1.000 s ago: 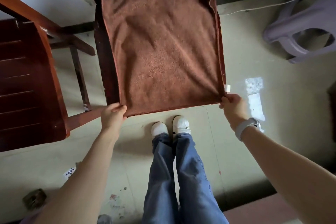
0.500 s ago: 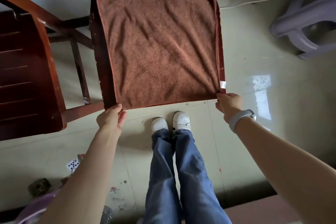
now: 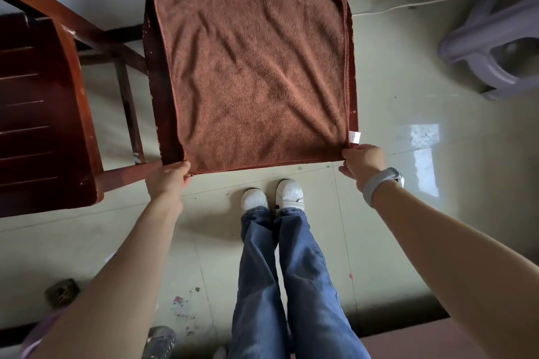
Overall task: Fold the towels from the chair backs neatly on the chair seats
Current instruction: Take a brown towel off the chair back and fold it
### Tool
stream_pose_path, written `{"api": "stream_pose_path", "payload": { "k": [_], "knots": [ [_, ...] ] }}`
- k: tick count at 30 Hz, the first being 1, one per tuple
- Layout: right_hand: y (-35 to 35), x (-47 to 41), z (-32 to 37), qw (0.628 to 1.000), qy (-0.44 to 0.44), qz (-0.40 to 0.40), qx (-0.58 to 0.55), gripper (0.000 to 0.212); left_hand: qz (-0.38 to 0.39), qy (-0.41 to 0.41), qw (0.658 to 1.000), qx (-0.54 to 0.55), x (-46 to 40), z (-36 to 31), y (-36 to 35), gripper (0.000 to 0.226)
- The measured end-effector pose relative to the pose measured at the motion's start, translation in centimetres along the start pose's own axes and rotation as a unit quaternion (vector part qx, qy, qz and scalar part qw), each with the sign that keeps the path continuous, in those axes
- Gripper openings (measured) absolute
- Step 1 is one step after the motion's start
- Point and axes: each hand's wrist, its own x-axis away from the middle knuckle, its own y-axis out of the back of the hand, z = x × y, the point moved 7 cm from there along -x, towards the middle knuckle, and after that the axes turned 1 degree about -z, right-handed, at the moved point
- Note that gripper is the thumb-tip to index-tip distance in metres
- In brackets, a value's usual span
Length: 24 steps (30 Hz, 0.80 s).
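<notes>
Towel (image 3: 256,67) is spread flat over the chair seat (image 3: 159,81), nearly square with no clear long axis, labelled corner nearest the right hand (image 3: 361,163). Both near corners are pinched, the left hand (image 3: 170,181) with fingers closed on its corner. The spreading step appears complete; the next move likely calls for carrying the near edge to the far edge, corners matched.
</notes>
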Motion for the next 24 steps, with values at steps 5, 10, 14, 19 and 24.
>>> {"api": "stream_pose_path", "payload": {
  "k": [5, 10, 14, 19, 24],
  "knots": [
    [0.1, -0.1, -0.3, 0.998, 0.007, -0.038, 0.055, 0.012, 0.018, 0.075, 0.989, 0.129, 0.4, 0.6, 0.1, 0.014],
    [0.2, 0.2, -0.2, 0.998, 0.031, -0.036, 0.046, 0.013, 0.002, 0.099, 0.981, 0.169, 0.6, 0.9, 0.6, 0.018],
    [1.0, 0.9, -0.5, 0.996, 0.057, -0.047, -0.05, 0.027, 0.012, 0.101, 0.978, 0.18, 0.6, 0.7, 0.6, 0.018],
    [1.5, 1.3, -0.6, 0.98, 0.001, 0.017, -0.199, 0.029, 0.042, 0.074, 0.979, 0.186, 0.8, 0.1, 0.8, 0.023],
    [2.5, 2.7, 0.6, 0.965, -0.028, 0.084, -0.246, 0.02, 0.039, -0.02, 0.988, 0.15, 2.6, -2.0, 2.1, 0.028]
  ]
}}
